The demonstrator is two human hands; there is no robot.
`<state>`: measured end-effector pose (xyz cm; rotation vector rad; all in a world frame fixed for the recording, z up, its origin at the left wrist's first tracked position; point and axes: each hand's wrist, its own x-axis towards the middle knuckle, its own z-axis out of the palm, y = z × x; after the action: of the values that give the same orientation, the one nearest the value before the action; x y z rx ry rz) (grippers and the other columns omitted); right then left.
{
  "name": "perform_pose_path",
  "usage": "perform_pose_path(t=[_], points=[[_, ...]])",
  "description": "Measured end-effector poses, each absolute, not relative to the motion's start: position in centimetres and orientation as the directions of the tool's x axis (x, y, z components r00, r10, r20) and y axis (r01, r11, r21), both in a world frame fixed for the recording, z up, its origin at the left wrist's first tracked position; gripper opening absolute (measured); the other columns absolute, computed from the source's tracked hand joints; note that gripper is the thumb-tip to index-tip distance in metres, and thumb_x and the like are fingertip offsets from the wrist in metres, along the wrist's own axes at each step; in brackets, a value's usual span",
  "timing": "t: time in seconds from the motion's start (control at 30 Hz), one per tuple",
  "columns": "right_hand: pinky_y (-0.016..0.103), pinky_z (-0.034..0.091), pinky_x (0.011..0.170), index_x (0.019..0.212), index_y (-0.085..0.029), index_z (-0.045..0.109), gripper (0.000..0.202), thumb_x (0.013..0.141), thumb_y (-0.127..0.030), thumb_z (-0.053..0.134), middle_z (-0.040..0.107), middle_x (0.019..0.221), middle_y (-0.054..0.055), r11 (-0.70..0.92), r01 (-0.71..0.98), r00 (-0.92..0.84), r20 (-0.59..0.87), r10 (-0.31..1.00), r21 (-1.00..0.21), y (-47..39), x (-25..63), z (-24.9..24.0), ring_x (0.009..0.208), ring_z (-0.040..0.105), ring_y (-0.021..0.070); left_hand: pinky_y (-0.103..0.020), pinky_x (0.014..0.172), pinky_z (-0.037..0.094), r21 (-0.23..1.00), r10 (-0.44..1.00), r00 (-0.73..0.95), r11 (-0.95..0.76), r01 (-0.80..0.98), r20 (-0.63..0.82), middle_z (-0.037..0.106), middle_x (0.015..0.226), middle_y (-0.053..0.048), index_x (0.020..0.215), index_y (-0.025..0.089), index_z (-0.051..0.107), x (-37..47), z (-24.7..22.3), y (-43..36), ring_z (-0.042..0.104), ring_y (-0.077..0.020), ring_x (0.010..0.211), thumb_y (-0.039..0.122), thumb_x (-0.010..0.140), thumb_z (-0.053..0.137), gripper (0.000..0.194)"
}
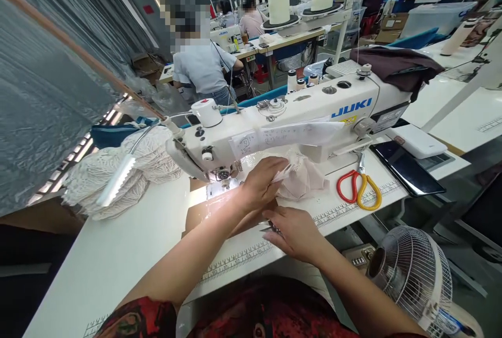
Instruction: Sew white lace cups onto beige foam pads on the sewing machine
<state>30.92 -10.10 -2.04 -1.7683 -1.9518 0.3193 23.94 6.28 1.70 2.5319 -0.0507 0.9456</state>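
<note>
On the table (pixel 157 244) by the sewing machine (pixel 298 105), our left hand (pixel 262 178) grips pale cloth (pixel 308 181) in closed fingers, seemingly to gather its folds; our right hand (pixel 296 233) curls its fingers around a small, mostly hidden tool (pixel 276 230), perhaps kept low to clear the cloth

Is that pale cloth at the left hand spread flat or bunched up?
Bunched up: the pale cloth rises in loose folds, with one part gathered at the left hand.

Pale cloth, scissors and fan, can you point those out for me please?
Pale cloth (pixel 303 178): head view, on its crumpled middle.
Scissors (pixel 355 184): head view, on the red handle's inner side.
Fan (pixel 411 265): head view, on its wire cage.
</note>
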Motion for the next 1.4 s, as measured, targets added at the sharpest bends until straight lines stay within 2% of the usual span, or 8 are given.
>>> perform_pose_path(t=[0.13,0.33,0.53,0.7,0.93,1.07,1.23,1.4], points=[[0.032,0.041,0.069,0.122,-0.019,0.061,0.033,0.094,-0.035,0.052,0.068,0.101,0.009,0.023,0.935,0.054,0.207,0.977,-0.355,-9.8,30.3,-2.4,0.089,0.061,0.0234,-0.036,0.088,0.051,0.361,0.051,0.728,-0.890,-0.277,0.684,0.066,0.108,-0.011,0.124,0.018,0.056,19.8,4.3,4.4,0.062,-0.0207,0.102,0.019,0.095,0.049,0.030],[0.039,0.044,0.077,0.104,-0.016,0.070,0.022,0.089,-0.019,0.055,0.068,0.097,0.012,-0.074,0.968,0.162,0.370,0.915,-0.241,-9.4,30.3,-3.6,0.090,0.059,0.0268,-0.026,0.072,0.053,0.619,0.357,0.697,-0.769,-0.159,0.622,0.066,0.094,-0.006,0.119,0.018,0.056,12.0,4.9,1.7,0.063,-0.0155,0.081,0.021,0.094,0.053,0.026],[0.037,0.051,0.084,0.117,-0.019,0.062,0.026,0.093,-0.021,0.053,0.068,0.105,0.009,0.249,0.822,0.153,0.621,0.769,-0.511,-9.3,29.3,-3.0,0.101,0.062,0.0228,-0.020,0.057,0.048,0.833,0.613,0.642,-0.549,-0.073,0.461,0.061,0.086,-0.001,0.143,0.023,0.031,6.5,1.0,0.7,0.056,-0.0097,0.063,0.027,0.093,0.057,0.057],[0.032,0.053,0.078,0.121,-0.024,0.057,0.033,0.088,-0.025,0.062,0.064,0.114,0.007,0.390,0.556,0.072,0.511,0.857,-0.734,-7.4,25.2,0.8,0.091,0.062,0.0177,-0.022,0.063,0.049,0.822,0.684,0.561,-0.570,0.011,0.467,0.061,0.091,-0.002,0.119,0.021,0.053,3.9,0.2,0.7,0.058,-0.0118,0.072,0.027,0.086,0.067,0.036],[0.029,0.051,0.073,0.111,-0.025,0.059,0.026,0.087,-0.015,0.061,0.064,0.095,0.004,0.525,0.494,-0.076,0.567,0.820,-0.693,-4.8,20.6,2.3,0.087,0.059,0.0165,-0.023,0.065,0.048,0.826,0.669,0.582,-0.564,-0.007,0.462,0.067,0.095,-0.001,0.140,0.026,0.034,1.5,-0.1,1.0,0.061,-0.0111,0.069,0.021,0.090,0.058,0.055],[0.029,0.049,0.070,0.103,-0.024,0.061,0.021,0.087,-0.011,0.058,0.063,0.090,0.005,0.583,0.545,-0.150,0.614,0.775,-0.602,-4.0,19.3,1.8,0.083,0.059,0.0168,-0.023,0.069,0.048,0.759,0.644,0.565,-0.650,0.046,0.517,0.067,0.092,-0.002,0.129,0.023,0.050,0.3,-0.2,1.6,0.060,-0.0109,0.073,0.016,0.089,0.059,0.042],[0.028,0.047,0.069,0.090,-0.022,0.060,0.004,0.090,-0.020,0.057,0.065,0.083,0.002,0.472,0.414,-0.150,0.453,0.879,-0.778,-3.8,18.5,2.1,0.076,0.060,0.0154,-0.023,0.071,0.048,0.753,0.614,0.589,-0.657,0.014,0.525,0.067,0.088,-0.003,0.108,0.019,0.065,-0.5,0.5,2.1,0.061,-0.0126,0.077,0.017,0.089,0.059,0.020],[0.024,0.039,0.053,0.077,-0.021,0.056,0.026,0.087,-0.045,0.059,0.054,0.066,-0.002,0.085,0.104,-0.008,0.084,0.996,-0.991,-4.1,18.2,1.8,0.059,0.049,0.0123,-0.027,0.072,0.050,0.921,0.798,0.516,-0.387,0.042,0.311,0.069,0.096,-0.008,0.102,0.014,0.068,-2.1,0.8,2.7,0.063,-0.0183,0.084,0.039,0.084,0.066,0.031]])
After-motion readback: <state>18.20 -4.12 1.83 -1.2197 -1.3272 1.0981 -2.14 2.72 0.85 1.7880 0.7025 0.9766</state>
